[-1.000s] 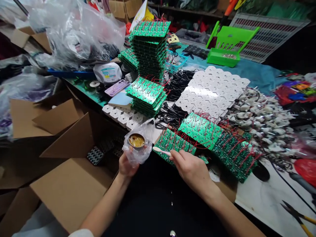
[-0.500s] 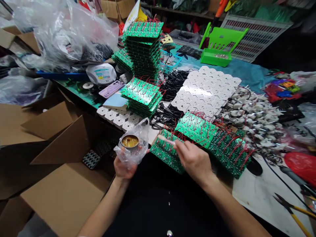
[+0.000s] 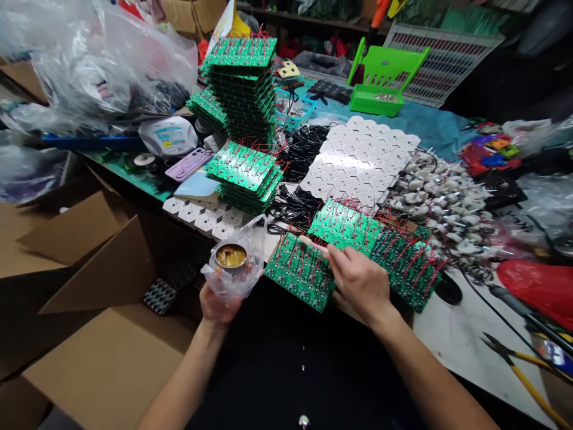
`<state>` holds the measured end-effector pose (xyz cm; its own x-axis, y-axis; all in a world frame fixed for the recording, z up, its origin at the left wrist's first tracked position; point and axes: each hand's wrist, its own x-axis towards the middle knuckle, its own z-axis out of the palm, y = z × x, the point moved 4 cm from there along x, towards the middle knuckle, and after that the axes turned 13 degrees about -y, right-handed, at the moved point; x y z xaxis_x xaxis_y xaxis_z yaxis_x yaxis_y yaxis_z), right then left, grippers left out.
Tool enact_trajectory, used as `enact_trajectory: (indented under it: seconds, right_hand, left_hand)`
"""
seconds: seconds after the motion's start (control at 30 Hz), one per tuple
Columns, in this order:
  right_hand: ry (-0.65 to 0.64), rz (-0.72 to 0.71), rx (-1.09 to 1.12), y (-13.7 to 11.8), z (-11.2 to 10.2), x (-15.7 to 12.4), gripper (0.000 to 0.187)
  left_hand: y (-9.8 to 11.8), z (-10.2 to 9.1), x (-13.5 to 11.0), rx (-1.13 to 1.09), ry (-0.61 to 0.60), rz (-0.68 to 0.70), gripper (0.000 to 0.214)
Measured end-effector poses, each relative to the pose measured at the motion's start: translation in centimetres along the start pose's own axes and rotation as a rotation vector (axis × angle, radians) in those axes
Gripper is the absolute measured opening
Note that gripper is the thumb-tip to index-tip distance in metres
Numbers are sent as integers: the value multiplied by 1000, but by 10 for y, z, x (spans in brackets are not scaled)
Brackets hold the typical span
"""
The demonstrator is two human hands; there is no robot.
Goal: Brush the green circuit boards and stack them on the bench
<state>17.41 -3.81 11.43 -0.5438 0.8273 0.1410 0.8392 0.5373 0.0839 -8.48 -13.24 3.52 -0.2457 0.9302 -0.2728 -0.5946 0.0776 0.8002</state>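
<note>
My left hand (image 3: pixel 218 301) cups a small round tin (image 3: pixel 230 256) of yellow-brown paste, wrapped in a clear plastic bag (image 3: pixel 242 275). My right hand (image 3: pixel 358 283) pinches a thin pale stick (image 3: pixel 312 242) and holds its tip over a green circuit board (image 3: pixel 299 272) bristling with red wires, at the table's near edge. Further green boards (image 3: pixel 344 225) lie just behind and to the right of it.
Stacks of green boards (image 3: pixel 244 83) stand at the back left, white hexagonal panels (image 3: pixel 362 158) in the middle, a heap of small white parts (image 3: pixel 441 197) to the right. Open cardboard boxes (image 3: pixel 89 263) sit left of the table. Yellow-handled cutters (image 3: pixel 519 367) lie at the right.
My right hand has carried the stick away from the tin, up and to the right, over the green board. The tin has stayed in my left hand.
</note>
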Motion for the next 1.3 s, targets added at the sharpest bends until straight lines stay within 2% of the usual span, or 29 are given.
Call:
enact_trajectory:
  seconds: [0.1, 0.2, 0.3, 0.4, 0.5, 0.57, 0.7, 0.77, 0.87, 1.0, 1.1, 1.17, 1.3]
  right_hand:
    - [-18, -165, 110, -15, -9, -25, 28]
    - [-43, -263, 142, -29, -12, -46, 29]
    - [-50, -204, 87, -23, -5, -43, 28]
    - [-35, -54, 21, 0, 3, -25, 29]
    - [10, 47, -14, 17, 1, -18, 31]
    - [28, 11, 28, 17, -5, -26, 29]
    - [-23, -197, 156, -2, -16, -57, 26]
    - [-37, -236, 151, -8, -17, -67, 25]
    - [-47, -196, 88, -3, -11, -63, 24]
    - [-22, -21, -6, 24, 0, -40, 26]
    - [19, 84, 20, 40, -3, -40, 30]
    - [5, 30, 112, 38, -7, -52, 30]
    - [-102, -164, 258, 19, -13, -85, 30]
  left_hand:
    - [2, 2, 1, 97, -18, 11, 56]
    - [1, 3, 3, 63, -16, -9, 56]
    - [1, 4, 5, 69, -30, -14, 59]
    - [4, 6, 6, 144, -46, 8, 62]
    - [6, 7, 6, 157, -46, 12, 63]
    - [6, 6, 6, 149, -41, 5, 63]
    - [6, 4, 6, 200, -77, 25, 61]
    - [5, 3, 7, 205, -84, 31, 56]
    - [5, 2, 7, 135, -62, 19, 52]
    - [6, 6, 6, 95, -70, 12, 53]
    - [7, 8, 6, 90, -66, 3, 54]
    - [7, 8, 6, 101, -61, 16, 54]
    - [8, 8, 8, 173, -70, 32, 54]
